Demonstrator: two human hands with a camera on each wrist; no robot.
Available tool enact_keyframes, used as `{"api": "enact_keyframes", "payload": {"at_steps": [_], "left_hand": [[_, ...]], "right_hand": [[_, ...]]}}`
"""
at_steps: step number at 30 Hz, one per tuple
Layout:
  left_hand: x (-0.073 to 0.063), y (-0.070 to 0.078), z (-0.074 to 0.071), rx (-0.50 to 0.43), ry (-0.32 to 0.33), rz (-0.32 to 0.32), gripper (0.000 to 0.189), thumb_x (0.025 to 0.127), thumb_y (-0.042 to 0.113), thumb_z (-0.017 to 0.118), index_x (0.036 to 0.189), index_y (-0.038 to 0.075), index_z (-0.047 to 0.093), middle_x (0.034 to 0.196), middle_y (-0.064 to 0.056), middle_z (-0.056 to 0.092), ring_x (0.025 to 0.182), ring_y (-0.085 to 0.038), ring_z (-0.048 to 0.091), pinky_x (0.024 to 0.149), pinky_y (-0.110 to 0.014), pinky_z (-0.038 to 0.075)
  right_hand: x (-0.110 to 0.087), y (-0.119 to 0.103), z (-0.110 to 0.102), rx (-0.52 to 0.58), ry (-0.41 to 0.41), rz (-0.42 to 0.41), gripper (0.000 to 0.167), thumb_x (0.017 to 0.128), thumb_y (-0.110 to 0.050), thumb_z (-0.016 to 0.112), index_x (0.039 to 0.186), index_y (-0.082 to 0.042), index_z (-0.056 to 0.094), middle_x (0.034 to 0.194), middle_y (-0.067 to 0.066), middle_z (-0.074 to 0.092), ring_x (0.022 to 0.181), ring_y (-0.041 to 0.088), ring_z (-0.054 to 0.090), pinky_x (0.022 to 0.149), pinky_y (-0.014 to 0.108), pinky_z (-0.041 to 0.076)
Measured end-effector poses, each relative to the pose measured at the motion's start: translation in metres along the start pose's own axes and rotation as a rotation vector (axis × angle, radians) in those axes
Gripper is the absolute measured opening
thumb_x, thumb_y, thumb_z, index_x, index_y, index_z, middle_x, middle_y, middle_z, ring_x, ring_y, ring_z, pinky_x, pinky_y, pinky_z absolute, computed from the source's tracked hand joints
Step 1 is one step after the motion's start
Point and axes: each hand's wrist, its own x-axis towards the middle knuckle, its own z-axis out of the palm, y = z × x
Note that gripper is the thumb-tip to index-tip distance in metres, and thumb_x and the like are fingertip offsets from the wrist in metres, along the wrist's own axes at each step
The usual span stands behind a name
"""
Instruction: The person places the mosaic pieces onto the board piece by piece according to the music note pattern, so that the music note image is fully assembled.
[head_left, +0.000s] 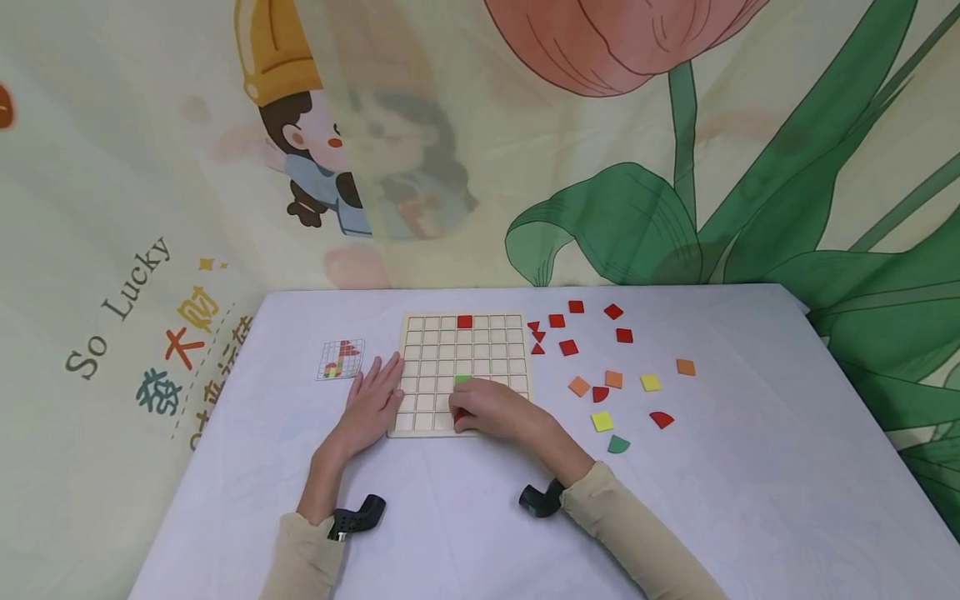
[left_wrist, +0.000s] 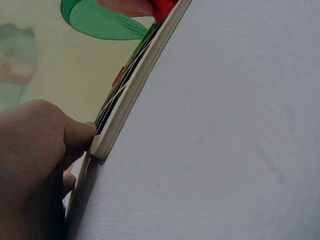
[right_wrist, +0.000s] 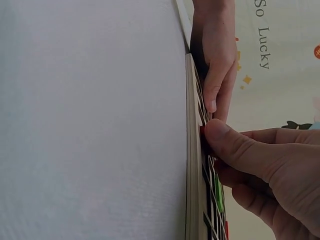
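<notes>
A wooden grid board (head_left: 427, 362) lies on the table, with a red square tile (head_left: 465, 322) in its top row and a green tile (head_left: 462, 379) lower down. Over the near rows, my right hand (head_left: 491, 408) pinches a red tile (left_wrist: 162, 7) between thumb and fingers, close to the board's surface; its shape is mostly hidden by the fingers. At the board's left edge, my left hand (head_left: 371, 400) lies with fingers extended, and its thumb (left_wrist: 80, 135) touches the frame. Beside the left fingertips is a small printed card (head_left: 341, 360) showing a coloured grid pattern.
Right of the board lie loose tiles: several red squares (head_left: 576, 307), small red triangles (head_left: 537, 349), orange squares (head_left: 613, 380), yellow squares (head_left: 602, 422), red quarter-circles (head_left: 662, 420) and a green quarter-circle (head_left: 618, 444). A printed cloth (head_left: 435, 258) hangs behind the white-covered table (head_left: 450, 533).
</notes>
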Motion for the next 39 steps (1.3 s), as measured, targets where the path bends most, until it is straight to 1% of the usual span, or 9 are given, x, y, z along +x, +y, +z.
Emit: {"api": "enact_keyframes", "payload": {"at_steps": [6,11,15,20,27,31,35,37,39], "left_hand": [[0.001,0.001,0.000,-0.002,0.001,0.003,0.056,0.103,0.023,0.038,0.155,0.008,0.021,0.164,-0.008,0.015,0.153,-0.036,0.002,0.121,-0.058,-0.004],[0.001,0.001,0.000,0.003,0.001,0.000,0.056,0.103,0.022,0.038,0.155,0.008,0.021,0.164,-0.008,0.015,0.152,-0.036,0.002,0.120,-0.059,-0.004],[0.001,0.000,0.001,-0.001,0.002,0.005,0.056,0.103,0.022,0.038,0.155,0.008,0.021,0.164,-0.009,0.015,0.152,-0.037,0.002,0.120,-0.059,-0.004],[0.002,0.000,0.001,-0.003,-0.005,0.001,0.056,0.103,0.023,0.037,0.155,0.008,0.020,0.164,-0.008,0.015,0.153,-0.036,0.002,0.120,-0.059,-0.004],[0.002,-0.001,0.000,-0.007,-0.014,-0.008,0.056,0.103,0.025,0.036,0.155,0.009,0.020,0.165,-0.008,0.014,0.153,-0.036,0.001,0.120,-0.058,-0.004],[0.002,-0.001,0.001,-0.006,-0.010,-0.005,0.056,0.104,0.024,0.036,0.155,0.009,0.020,0.165,-0.008,0.014,0.153,-0.035,0.001,0.121,-0.058,-0.004],[0.002,-0.003,0.002,-0.008,0.000,0.003,0.056,0.103,0.024,0.036,0.155,0.008,0.020,0.164,-0.009,0.015,0.152,-0.037,0.002,0.120,-0.059,-0.004],[0.003,-0.003,0.003,-0.006,0.001,0.006,0.056,0.103,0.023,0.036,0.155,0.008,0.020,0.164,-0.009,0.015,0.152,-0.037,0.002,0.120,-0.059,-0.004],[0.003,-0.003,0.003,-0.004,-0.001,0.007,0.056,0.103,0.023,0.036,0.155,0.008,0.020,0.164,-0.009,0.015,0.152,-0.037,0.002,0.120,-0.059,-0.004]], "right_hand": [[-0.002,0.003,-0.002,0.015,-0.016,-0.020,0.010,0.086,-0.020,0.073,0.083,-0.015,0.065,0.079,-0.006,0.056,0.076,0.006,0.049,0.072,0.016,0.045],[-0.005,0.005,-0.005,0.015,-0.049,-0.018,0.006,0.088,-0.018,0.071,0.090,-0.013,0.069,0.083,-0.006,0.060,0.079,0.006,0.051,0.076,0.018,0.048],[-0.006,0.006,-0.006,-0.002,-0.053,-0.023,0.005,0.088,-0.018,0.071,0.091,-0.014,0.071,0.084,-0.006,0.062,0.079,0.007,0.051,0.076,0.018,0.048],[-0.006,0.005,-0.005,-0.029,-0.044,-0.014,0.006,0.088,-0.020,0.072,0.091,-0.015,0.072,0.084,-0.006,0.062,0.079,0.007,0.051,0.073,0.017,0.046],[-0.006,0.004,-0.002,-0.040,-0.007,0.003,0.003,0.085,-0.018,0.074,0.084,-0.015,0.072,0.085,-0.006,0.061,0.081,0.007,0.050,0.070,0.015,0.045],[-0.006,0.003,-0.001,-0.027,0.005,0.007,0.005,0.085,-0.017,0.075,0.089,-0.014,0.075,0.086,-0.005,0.062,0.081,0.007,0.051,0.072,0.015,0.047],[-0.007,0.003,-0.005,-0.017,-0.020,0.016,0.008,0.087,-0.019,0.072,0.094,-0.017,0.075,0.090,-0.006,0.062,0.084,0.006,0.052,0.075,0.016,0.048],[-0.009,0.007,-0.010,0.015,-0.031,0.042,0.012,0.089,-0.022,0.071,0.100,-0.018,0.074,0.094,-0.007,0.062,0.087,0.006,0.053,0.077,0.018,0.049],[-0.012,0.013,-0.018,0.062,-0.020,0.084,0.018,0.089,-0.025,0.070,0.105,-0.019,0.073,0.099,-0.006,0.063,0.090,0.007,0.054,0.079,0.021,0.050]]}}
